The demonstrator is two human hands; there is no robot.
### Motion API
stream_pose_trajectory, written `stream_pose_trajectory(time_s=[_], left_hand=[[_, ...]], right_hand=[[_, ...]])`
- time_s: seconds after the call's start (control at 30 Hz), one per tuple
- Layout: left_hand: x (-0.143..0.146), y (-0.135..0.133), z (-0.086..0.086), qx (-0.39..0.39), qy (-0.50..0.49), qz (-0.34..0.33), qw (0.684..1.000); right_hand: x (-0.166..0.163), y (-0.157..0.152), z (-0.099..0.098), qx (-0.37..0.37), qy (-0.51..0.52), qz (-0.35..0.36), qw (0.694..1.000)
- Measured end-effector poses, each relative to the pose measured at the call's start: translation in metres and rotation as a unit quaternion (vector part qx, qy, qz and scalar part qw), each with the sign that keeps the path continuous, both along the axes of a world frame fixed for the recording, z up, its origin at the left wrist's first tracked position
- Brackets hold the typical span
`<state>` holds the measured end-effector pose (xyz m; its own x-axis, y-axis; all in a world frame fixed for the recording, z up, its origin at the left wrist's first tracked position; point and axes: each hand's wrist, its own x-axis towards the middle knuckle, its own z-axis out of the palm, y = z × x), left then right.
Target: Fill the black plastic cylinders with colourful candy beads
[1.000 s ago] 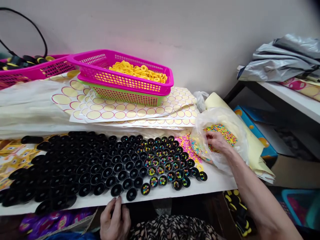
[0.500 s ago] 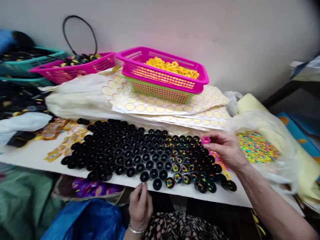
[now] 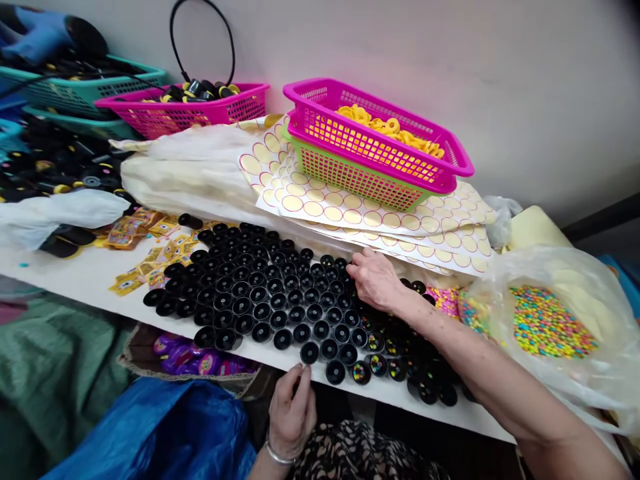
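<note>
Many small black cups [image 3: 297, 315] stand packed in slanting rows on the white table. Some on the right contain colourful beads [image 3: 379, 364]. My right hand [image 3: 374, 279] is over the back right rows, fingers closed and pointing left. The small pink cup it gripped half a second ago is now hidden behind the hand. At the table's front edge my left hand [image 3: 295, 405] has its fingers pressed together, with the tips beside a front black cup [image 3: 309, 353]. No object shows in it.
A clear bag of colourful beads [image 3: 550, 321] lies at the right. Behind the cups are sticker sheets [image 3: 325, 208] under stacked baskets [image 3: 370, 160] with yellow rings. Yellow packets [image 3: 150, 267] lie left. Below the front edge sits a box of purple items [image 3: 200, 357].
My right hand has moved left from beside the bead bag to above the back rows, and the pink cup is out of sight. The view has shifted; my left hand stays at the front edge.
</note>
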<state>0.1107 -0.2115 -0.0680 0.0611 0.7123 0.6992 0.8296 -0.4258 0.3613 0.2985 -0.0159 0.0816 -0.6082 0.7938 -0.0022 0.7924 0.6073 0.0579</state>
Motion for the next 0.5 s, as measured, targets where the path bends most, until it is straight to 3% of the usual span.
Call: stream_pose_trajectory(time_s=[0.17, 0.23, 0.3, 0.4, 0.5], left_hand=[[-0.001, 0.0, 0.0, 0.0, -0.002, -0.005, 1.0], [0.0, -0.001, -0.001, -0.002, -0.007, -0.004, 1.0], [0.0, -0.001, -0.002, -0.002, -0.013, 0.001, 1.0], [0.0, -0.002, -0.005, -0.001, -0.013, 0.011, 1.0], [0.0, 0.0, -0.006, 0.0, -0.006, 0.015, 1.0]], right_hand=[[-0.001, 0.004, 0.005, -0.008, -0.025, -0.009, 1.0], [0.008, 0.001, 0.012, -0.016, 0.025, -0.042, 0.999], [0.026, -0.011, 0.021, -0.023, 0.141, -0.068, 0.987], [0.08, -0.045, 0.031, -0.029, 0.372, -0.126, 0.919], [0.161, -0.079, 0.025, 0.045, 0.486, -0.278, 0.827]])
